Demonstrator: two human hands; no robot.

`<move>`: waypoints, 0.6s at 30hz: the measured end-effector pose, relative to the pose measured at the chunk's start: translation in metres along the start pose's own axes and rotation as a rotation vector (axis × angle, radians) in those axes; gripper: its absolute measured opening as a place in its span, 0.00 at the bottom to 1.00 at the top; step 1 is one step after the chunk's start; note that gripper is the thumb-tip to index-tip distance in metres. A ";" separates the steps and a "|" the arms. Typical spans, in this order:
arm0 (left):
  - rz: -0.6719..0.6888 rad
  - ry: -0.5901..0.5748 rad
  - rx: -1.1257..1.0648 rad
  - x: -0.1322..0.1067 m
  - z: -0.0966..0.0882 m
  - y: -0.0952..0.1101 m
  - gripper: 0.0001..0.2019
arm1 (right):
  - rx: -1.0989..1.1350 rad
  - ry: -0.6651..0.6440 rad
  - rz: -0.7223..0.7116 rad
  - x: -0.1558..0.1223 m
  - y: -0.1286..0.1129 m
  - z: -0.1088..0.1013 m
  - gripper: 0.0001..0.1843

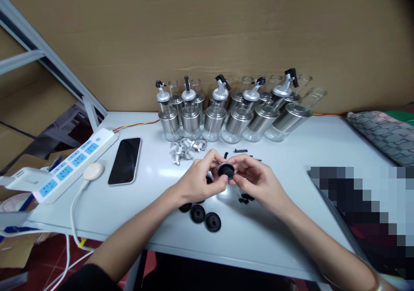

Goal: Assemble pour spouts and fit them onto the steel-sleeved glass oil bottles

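Observation:
Between both hands is a bottle pourer cap (225,170), its black ribbed stopper facing me and a silver rim around it. My left hand (207,176) pinches it from the left, and the fingers of my right hand (250,176) grip its right side. Below the hands lie round black stopper discs (212,222) and several small black plugs (245,198). Beyond them are thin black lever pieces (241,151) and a pile of silver pourer tops (186,148). The underside of the held cap is partly hidden by fingers.
Rows of glass-and-steel bottles (215,118) stand at the back, some with pourers fitted. To the left lie a phone (125,161), a power strip (77,161) and a white round charger (93,170) with its cable. A patterned cloth (384,133) is at the right.

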State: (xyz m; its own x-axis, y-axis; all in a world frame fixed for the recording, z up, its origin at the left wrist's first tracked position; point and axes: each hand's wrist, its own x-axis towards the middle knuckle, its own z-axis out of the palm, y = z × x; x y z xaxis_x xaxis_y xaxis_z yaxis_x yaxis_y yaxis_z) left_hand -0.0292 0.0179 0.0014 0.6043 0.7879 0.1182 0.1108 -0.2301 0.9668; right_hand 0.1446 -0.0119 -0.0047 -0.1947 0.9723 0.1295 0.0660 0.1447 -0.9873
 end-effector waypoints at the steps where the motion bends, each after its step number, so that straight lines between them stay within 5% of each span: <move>1: -0.012 0.007 0.011 0.000 0.001 0.000 0.11 | -0.015 0.002 -0.008 0.000 0.000 0.000 0.10; 18: 0.038 0.039 0.169 -0.001 0.002 -0.003 0.08 | -0.076 0.059 0.001 -0.002 -0.004 0.004 0.06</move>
State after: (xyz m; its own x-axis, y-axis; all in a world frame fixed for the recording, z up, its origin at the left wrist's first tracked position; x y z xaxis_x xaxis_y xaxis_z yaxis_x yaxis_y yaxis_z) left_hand -0.0287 0.0170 -0.0018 0.5796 0.7978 0.1659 0.2218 -0.3504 0.9100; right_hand 0.1412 -0.0151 -0.0017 -0.1372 0.9812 0.1358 0.1406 0.1550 -0.9779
